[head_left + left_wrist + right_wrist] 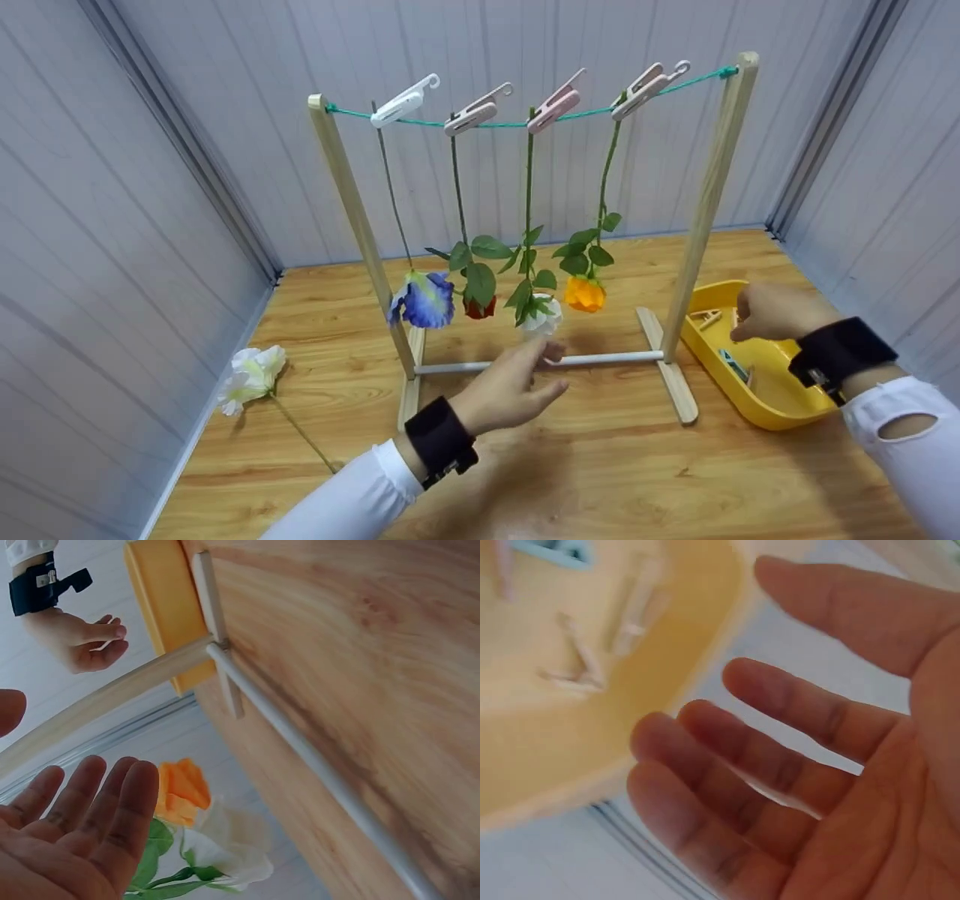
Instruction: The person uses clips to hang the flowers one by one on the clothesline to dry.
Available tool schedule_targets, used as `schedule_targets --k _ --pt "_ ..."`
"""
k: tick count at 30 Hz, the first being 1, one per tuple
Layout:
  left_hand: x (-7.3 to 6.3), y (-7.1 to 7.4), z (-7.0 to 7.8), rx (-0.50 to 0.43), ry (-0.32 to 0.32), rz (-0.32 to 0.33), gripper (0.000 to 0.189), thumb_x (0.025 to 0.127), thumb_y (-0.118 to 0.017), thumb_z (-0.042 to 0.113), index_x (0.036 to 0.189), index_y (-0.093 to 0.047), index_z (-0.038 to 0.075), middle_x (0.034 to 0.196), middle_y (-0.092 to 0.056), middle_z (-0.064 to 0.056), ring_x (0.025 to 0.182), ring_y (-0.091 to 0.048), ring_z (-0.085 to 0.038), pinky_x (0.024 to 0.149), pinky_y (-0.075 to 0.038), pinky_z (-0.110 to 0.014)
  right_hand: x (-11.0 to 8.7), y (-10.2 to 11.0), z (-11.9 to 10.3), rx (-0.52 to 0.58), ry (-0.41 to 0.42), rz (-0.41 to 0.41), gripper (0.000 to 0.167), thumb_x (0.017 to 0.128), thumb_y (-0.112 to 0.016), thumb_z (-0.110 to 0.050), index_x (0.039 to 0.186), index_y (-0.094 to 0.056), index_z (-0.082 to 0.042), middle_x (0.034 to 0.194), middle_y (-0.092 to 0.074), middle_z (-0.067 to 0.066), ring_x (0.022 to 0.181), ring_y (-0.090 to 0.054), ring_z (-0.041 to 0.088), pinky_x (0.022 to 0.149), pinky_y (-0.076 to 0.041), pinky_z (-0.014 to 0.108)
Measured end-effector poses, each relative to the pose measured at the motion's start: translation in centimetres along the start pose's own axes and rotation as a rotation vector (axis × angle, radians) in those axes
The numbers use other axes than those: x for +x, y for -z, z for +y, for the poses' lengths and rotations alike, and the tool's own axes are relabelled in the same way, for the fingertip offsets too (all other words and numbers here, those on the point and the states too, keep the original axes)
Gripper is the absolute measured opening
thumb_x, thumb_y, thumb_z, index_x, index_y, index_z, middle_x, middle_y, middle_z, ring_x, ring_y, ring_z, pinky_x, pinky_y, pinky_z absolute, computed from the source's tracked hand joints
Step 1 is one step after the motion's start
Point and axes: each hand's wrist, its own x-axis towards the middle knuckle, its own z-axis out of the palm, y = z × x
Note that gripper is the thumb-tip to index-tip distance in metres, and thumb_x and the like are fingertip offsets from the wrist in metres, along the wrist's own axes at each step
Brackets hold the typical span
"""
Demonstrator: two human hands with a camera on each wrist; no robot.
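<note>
Both hands are free of objects. My left hand is held out in front of the rack's white crossbar, fingers loosely extended, just below a hanging white rose. Over the yellow basket is my right hand, its fingers relaxed and apart in the right wrist view. Several clothespins, among them a teal one, lie in that basket. Pegs on the green cord hold a blue-purple iris, a red rose, the white rose and an orange rose, all heads down.
A white flower with a long stem lies on the wooden table at the left. The rack's wooden posts stand upright on flat feet. Pale panel walls enclose the back and sides.
</note>
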Motion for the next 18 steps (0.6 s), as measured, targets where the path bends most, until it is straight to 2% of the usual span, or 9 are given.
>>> schedule_targets --k 6,8,11,13,15,18 --pt "-1.0 -1.1 -1.5 0.020 0.047 -0.027 0.042 0.109 -0.066 0.029 0.145 -0.057 0.009 0.138 -0.069 -0.013 0.126 -0.067 -0.030 0.103 -0.059 -0.039 1.9 -2.6 1.5 0.093 -0.021 -0.155 0.037 0.090 -0.083 -0.018 0.103 -0.066 0.012 0.089 -0.066 0.015 0.068 -0.058 0.020 0.061 -0.053 0.031" --pt "-1.3 -1.3 -2.0 0.019 0.046 -0.027 0.041 0.109 -0.067 0.027 0.144 -0.057 0.008 0.137 -0.069 -0.014 0.125 -0.068 -0.029 0.101 -0.059 -0.038 2.4 -3.1 1.7 0.104 -0.034 -0.195 0.033 0.090 -0.081 -0.017 0.100 -0.065 0.010 0.086 -0.063 0.012 0.066 -0.057 0.018 0.059 -0.053 0.029" --pt "-1.6 -1.6 -2.5 0.008 0.051 -0.036 0.041 0.108 -0.067 0.025 0.144 -0.056 0.008 0.137 -0.070 -0.014 0.124 -0.068 -0.031 0.099 -0.059 -0.037 3.1 -3.7 1.6 0.079 -0.044 -0.221 0.022 0.090 -0.076 -0.014 0.081 -0.061 0.000 0.073 -0.052 0.003 0.060 -0.053 0.015 0.054 -0.051 0.025" --pt "-1.7 -1.7 -2.7 0.002 0.050 -0.042 0.041 0.109 -0.067 0.024 0.144 -0.056 0.008 0.137 -0.070 -0.015 0.124 -0.068 -0.032 0.100 -0.059 -0.037 3.4 -4.1 1.5 0.049 -0.046 -0.228 0.024 0.091 -0.070 -0.010 0.073 -0.055 -0.009 0.066 -0.043 -0.003 0.056 -0.046 0.012 0.051 -0.046 0.022" --pt "-1.8 -1.8 -2.9 -0.005 0.052 -0.046 0.040 0.109 -0.067 0.024 0.144 -0.056 0.009 0.137 -0.070 -0.016 0.124 -0.068 -0.033 0.100 -0.059 -0.037 3.7 -4.4 1.3 0.009 -0.036 -0.229 0.023 0.092 -0.065 -0.006 0.072 -0.054 -0.009 0.065 -0.044 -0.003 0.055 -0.046 0.012 0.051 -0.043 0.022" --pt "-1.9 -1.8 -3.0 -0.009 0.047 -0.043 0.040 0.108 -0.067 0.023 0.144 -0.056 0.008 0.136 -0.070 -0.017 0.123 -0.068 -0.032 0.099 -0.059 -0.037 3.9 -4.7 1.1 -0.033 -0.026 -0.237 0.017 0.095 -0.059 -0.004 0.078 -0.058 -0.003 0.068 -0.054 0.003 0.058 -0.050 0.015 0.053 -0.041 0.022"
